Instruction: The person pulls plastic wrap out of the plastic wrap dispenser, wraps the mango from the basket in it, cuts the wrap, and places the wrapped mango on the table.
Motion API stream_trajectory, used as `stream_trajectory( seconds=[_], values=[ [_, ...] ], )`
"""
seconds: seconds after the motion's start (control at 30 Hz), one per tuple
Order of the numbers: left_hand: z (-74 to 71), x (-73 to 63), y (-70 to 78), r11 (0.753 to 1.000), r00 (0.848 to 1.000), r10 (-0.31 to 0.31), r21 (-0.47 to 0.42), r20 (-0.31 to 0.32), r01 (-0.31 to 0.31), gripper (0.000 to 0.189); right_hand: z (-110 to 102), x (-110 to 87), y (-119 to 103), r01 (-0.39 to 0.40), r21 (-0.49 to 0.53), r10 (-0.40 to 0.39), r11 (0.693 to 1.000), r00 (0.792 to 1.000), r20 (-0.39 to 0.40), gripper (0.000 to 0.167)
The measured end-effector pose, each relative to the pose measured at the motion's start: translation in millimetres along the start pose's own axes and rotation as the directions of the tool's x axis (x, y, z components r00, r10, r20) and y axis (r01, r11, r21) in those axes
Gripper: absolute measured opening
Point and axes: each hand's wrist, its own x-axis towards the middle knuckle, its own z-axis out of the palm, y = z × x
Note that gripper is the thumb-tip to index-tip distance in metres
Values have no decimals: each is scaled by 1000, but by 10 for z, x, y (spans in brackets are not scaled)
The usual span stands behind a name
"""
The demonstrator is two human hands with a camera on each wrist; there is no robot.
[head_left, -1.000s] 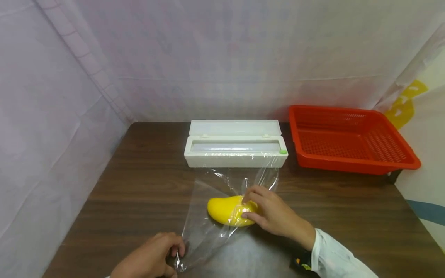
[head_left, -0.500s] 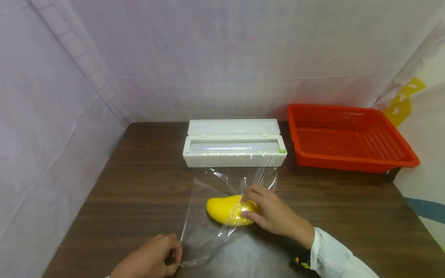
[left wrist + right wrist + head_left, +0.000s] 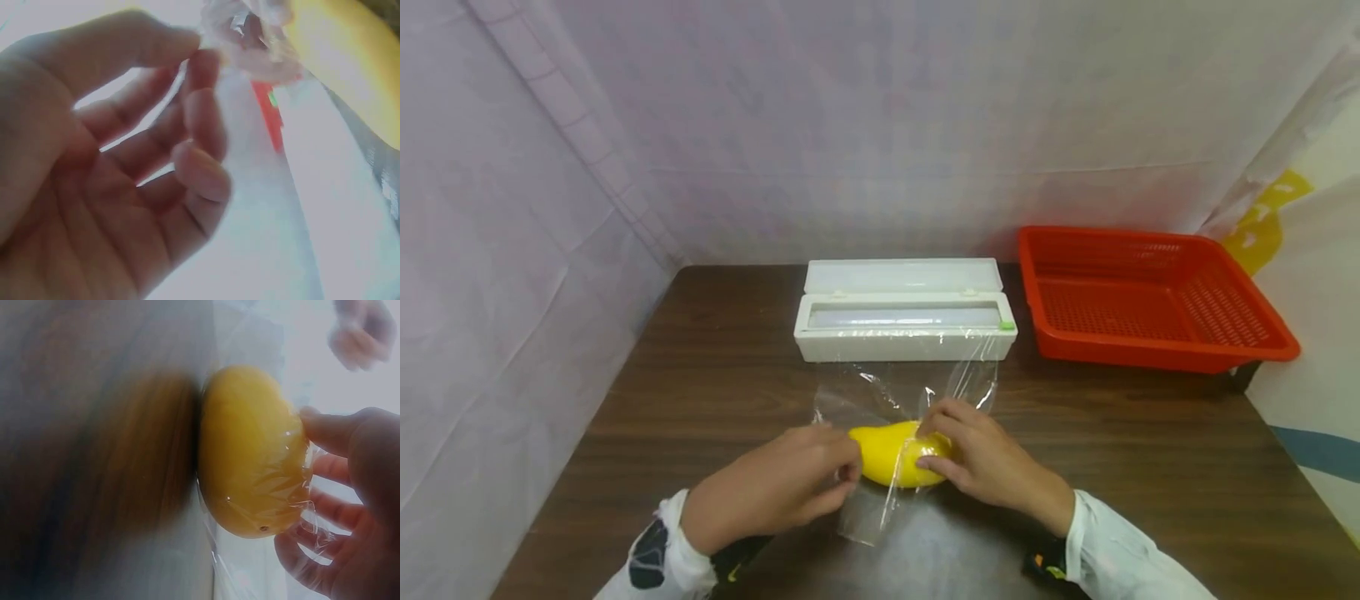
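A yellow mango (image 3: 880,454) lies on the table on a sheet of clear plastic wrap (image 3: 867,517), with part of the wrap folded over its right end. My right hand (image 3: 985,458) grips that end through the wrap; in the right wrist view, thumb and fingers curve round the mango (image 3: 250,450). At the mango's left end is my left hand (image 3: 786,479), thumb and index fingertip together, pinching the wrap's edge. In the left wrist view the thumb and index of the left hand (image 3: 125,137) meet; the thin film between them is hard to make out.
Behind the mango stands a white wrap dispenser (image 3: 906,346), its lid raised and the roll inside; the wrap runs from it toward me. A red plastic basket (image 3: 1120,350) sits at the back right of the brown wooden table (image 3: 700,358). White sheets (image 3: 865,125) hang behind and at the sides.
From the near left, my left hand has moved right and away from me to the mango, bringing the wrap's left edge with it. My right hand has stayed on the mango.
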Motion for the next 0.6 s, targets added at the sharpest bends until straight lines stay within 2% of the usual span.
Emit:
stream_trajectory(
  seconds=[0.07, 0.13, 0.2, 0.3, 0.47, 0.6],
  values=[
    [-37, 198, -1, 999, 999, 46, 26, 14, -47, 8, -1, 3, -2, 1, 0, -1, 1000, 1000, 1, 29],
    [-55, 393, -25, 998, 998, 59, 17, 26, -59, 6, 0, 9, -4, 7, -1, -7, 1000, 1000, 0, 29],
    [-39, 572, -80, 999, 998, 44, -28, 33, -43, 4, 1, 14, -8, 13, -3, -13, 1000, 1000, -2, 28],
    [42, 798, -214, 991, 999, -16, -131, 40, 22, 2, 0, 17, -14, 28, -4, -28, 1000, 1000, -2, 27],
    [269, 994, -437, 970, 991, -109, -211, 76, 122, 3, -2, 17, -24, 55, -12, -55, 998, 998, -3, 26],
    [459, 1053, -547, 970, 991, -114, -206, 74, 127, 5, -8, 13, -30, 64, -16, -64, 998, 998, -28, 31]
  ],
)
